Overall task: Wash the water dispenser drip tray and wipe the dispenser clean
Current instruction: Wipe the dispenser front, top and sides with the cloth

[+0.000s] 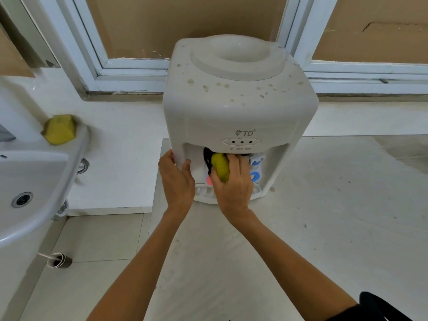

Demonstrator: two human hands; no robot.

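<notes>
A white tabletop water dispenser (238,107) with brown stains on its top stands on a pale counter. My left hand (177,179) grips the left front edge of its tap recess. Inside that recess my right hand (234,184) presses a yellow-green sponge (221,166) with a dark scrub side against the taps. The red tap (209,181) is mostly hidden behind my hand, while the blue tap (255,176) shows to the right. The white drip tray (205,191) sits at the dispenser's base, partly covered by both hands.
A white washbasin (34,181) stands at the left with a second yellow sponge (60,129) on its rim. A window frame (129,66) runs behind the dispenser. A small dark roll (59,260) lies on the tiled floor. The counter (324,216) stretches to the right.
</notes>
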